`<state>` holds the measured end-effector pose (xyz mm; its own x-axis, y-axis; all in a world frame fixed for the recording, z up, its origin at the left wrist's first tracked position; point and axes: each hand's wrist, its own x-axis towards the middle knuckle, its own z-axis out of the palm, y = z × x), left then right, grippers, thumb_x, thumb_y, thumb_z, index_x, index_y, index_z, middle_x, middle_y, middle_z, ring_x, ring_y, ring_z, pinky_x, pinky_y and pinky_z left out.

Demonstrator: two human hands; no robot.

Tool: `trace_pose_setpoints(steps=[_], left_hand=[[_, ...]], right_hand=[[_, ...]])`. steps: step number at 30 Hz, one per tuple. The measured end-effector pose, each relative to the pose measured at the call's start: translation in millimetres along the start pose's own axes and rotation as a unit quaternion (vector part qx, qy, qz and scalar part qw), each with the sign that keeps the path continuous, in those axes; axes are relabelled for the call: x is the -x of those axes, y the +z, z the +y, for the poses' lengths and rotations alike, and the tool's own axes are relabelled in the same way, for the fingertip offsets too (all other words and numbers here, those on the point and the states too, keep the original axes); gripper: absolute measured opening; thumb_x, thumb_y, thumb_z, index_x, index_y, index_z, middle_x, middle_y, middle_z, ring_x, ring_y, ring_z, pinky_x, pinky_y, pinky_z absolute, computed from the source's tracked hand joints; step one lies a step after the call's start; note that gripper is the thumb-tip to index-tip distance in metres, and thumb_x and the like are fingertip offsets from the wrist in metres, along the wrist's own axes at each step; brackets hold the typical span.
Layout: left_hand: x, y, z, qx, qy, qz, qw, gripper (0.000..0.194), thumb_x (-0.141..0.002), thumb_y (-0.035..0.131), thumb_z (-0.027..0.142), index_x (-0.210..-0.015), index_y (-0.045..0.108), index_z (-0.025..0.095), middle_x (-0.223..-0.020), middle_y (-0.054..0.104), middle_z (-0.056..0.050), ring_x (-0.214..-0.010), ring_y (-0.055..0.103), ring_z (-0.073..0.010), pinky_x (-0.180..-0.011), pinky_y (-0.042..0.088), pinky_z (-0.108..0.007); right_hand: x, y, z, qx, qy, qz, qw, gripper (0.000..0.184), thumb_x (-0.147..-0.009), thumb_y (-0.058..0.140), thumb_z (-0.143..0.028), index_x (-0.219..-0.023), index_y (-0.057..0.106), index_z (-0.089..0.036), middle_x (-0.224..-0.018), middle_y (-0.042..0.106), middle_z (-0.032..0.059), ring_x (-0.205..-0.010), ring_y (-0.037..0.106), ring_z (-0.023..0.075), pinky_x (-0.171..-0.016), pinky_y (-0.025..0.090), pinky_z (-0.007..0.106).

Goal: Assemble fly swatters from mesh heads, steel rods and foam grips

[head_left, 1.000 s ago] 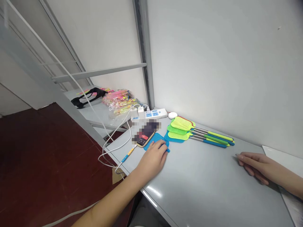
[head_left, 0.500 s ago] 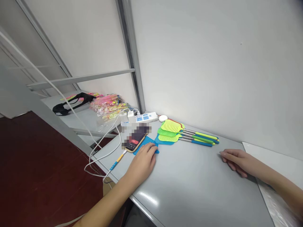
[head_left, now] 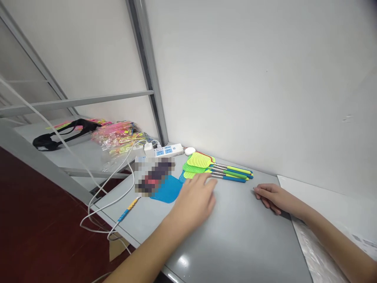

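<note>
My left hand is over the table, its fingers stretched forward and apart at the near edge of a pile of fly swatters. The pile has yellow, green and blue mesh heads and metal shafts with coloured handles. A single blue fly swatter head lies flat to the left of that hand, partly beneath a phone; the rest of it is hidden by the hand. To the right, my right hand rests low over the table with curled fingers. A tiny dark tip shows at its thumb, too small to name.
A power strip with plugs and a white round object stand against the wall. White cables loop off the table's left edge. Bagged colourful items and a black strap lie on the shelf. A white board is at right.
My left hand has moved right, off the single blue swatter's head, and more of that mesh shows. The view has shifted; my right hand keeps its curled pose.
</note>
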<state>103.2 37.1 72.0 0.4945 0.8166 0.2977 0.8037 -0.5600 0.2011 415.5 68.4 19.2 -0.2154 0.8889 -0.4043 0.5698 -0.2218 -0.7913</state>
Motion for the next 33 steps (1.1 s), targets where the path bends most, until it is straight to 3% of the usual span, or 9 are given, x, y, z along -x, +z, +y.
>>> trace_pose_setpoints(steps=[3, 6, 11, 15, 18, 20, 25, 28, 33], left_hand=[[-51, 5.6, 39, 0.095, 0.093, 0.022, 0.991, 0.025, -0.094, 0.043, 0.024, -0.113, 0.059, 0.021, -0.110, 0.064, -0.007, -0.104, 0.059, -0.0240, -0.089, 0.048, -0.039], [-93, 31.3, 57, 0.180, 0.188, 0.037, 0.965, 0.026, -0.094, 0.039, 0.022, -0.110, 0.059, 0.019, -0.105, 0.065, -0.007, -0.093, 0.062, -0.0189, -0.080, 0.049, -0.031], [-91, 79.6, 47, 0.254, 0.283, 0.026, 0.924, 0.019, -0.086, 0.043, 0.015, -0.092, 0.060, 0.017, -0.084, 0.063, -0.005, -0.080, 0.059, -0.0163, -0.073, 0.047, -0.027], [-53, 88.7, 35, 0.366, 0.185, -0.067, 0.910, 0.022, -0.089, 0.044, 0.018, -0.108, 0.055, 0.019, -0.085, 0.058, -0.002, -0.066, 0.052, -0.0120, -0.062, 0.044, -0.024], [-35, 84.6, 35, 0.451, 0.127, -0.138, 0.872, 0.035, -0.092, 0.048, 0.027, -0.126, 0.042, 0.021, -0.103, 0.056, -0.006, -0.069, 0.052, -0.0107, -0.059, 0.044, -0.023], [-32, 84.3, 37, 0.485, 0.091, -0.161, 0.855, 0.046, -0.093, 0.051, 0.035, -0.134, 0.034, 0.023, -0.112, 0.054, -0.007, -0.072, 0.052, -0.0106, -0.062, 0.045, -0.024], [-40, 87.4, 41, 0.499, 0.033, -0.245, 0.831, 0.054, -0.092, 0.054, 0.041, -0.138, 0.028, 0.028, -0.108, 0.056, -0.003, -0.065, 0.049, -0.0092, -0.058, 0.042, -0.024], [-44, 83.9, 43, 0.463, 0.061, -0.292, 0.835, 0.048, -0.094, 0.049, 0.032, -0.137, 0.028, 0.030, -0.080, 0.052, 0.005, -0.059, 0.044, -0.0102, -0.054, 0.035, -0.024], [-46, 82.2, 40, 0.472, 0.018, -0.304, 0.827, 0.033, -0.102, 0.029, 0.043, -0.128, 0.039, 0.026, -0.066, 0.040, 0.006, -0.057, 0.037, -0.0118, -0.054, 0.031, -0.025]], right_hand=[[2, 1, -5, 0.000, -0.010, 0.006, 1.000, 0.048, -0.089, 0.045, -0.066, -0.076, 0.052, -0.021, -0.055, 0.052, -0.0047, -0.036, 0.039, 0.0078, -0.045, 0.033, 0.025], [4, 2, -10, -0.003, -0.042, 0.014, 0.999, 0.045, -0.091, 0.045, -0.059, -0.069, 0.049, -0.020, -0.052, 0.051, -0.0049, -0.035, 0.039, 0.0074, -0.045, 0.033, 0.025], [3, -2, -11, -0.023, -0.056, 0.005, 0.998, 0.041, -0.089, 0.049, -0.057, -0.070, 0.051, -0.021, -0.053, 0.053, -0.0051, -0.035, 0.040, 0.0078, -0.044, 0.034, 0.025], [10, -1, -23, -0.105, -0.096, 0.024, 0.989, 0.041, -0.091, 0.047, -0.060, -0.077, 0.054, -0.022, -0.050, 0.048, -0.0058, -0.044, 0.042, 0.0103, -0.052, 0.040, 0.025], [20, 7, -44, -0.350, -0.206, 0.172, 0.898, 0.037, -0.093, 0.045, -0.059, -0.078, 0.050, -0.025, -0.054, 0.038, -0.0069, -0.044, 0.033, 0.0107, -0.052, 0.041, 0.027], [25, 14, -58, -0.443, -0.219, 0.247, 0.834, 0.031, -0.093, 0.049, -0.056, -0.082, 0.050, -0.027, -0.064, 0.042, -0.0046, -0.051, 0.040, 0.0123, -0.059, 0.046, 0.029], [26, 28, -70, -0.579, -0.150, 0.253, 0.761, 0.033, -0.093, 0.051, -0.052, -0.076, 0.048, -0.024, -0.065, 0.038, -0.0041, -0.050, 0.035, 0.0110, -0.059, 0.046, 0.029], [19, 32, -63, -0.592, -0.147, 0.247, 0.753, 0.041, -0.092, 0.047, -0.059, -0.071, 0.043, -0.024, -0.061, 0.034, -0.0051, -0.047, 0.030, 0.0104, -0.057, 0.046, 0.030], [8, 34, -47, -0.491, -0.166, 0.311, 0.797, 0.039, -0.092, 0.051, -0.057, -0.072, 0.051, -0.023, -0.070, 0.056, -0.0005, -0.060, 0.053, 0.0146, -0.068, 0.049, 0.032]])
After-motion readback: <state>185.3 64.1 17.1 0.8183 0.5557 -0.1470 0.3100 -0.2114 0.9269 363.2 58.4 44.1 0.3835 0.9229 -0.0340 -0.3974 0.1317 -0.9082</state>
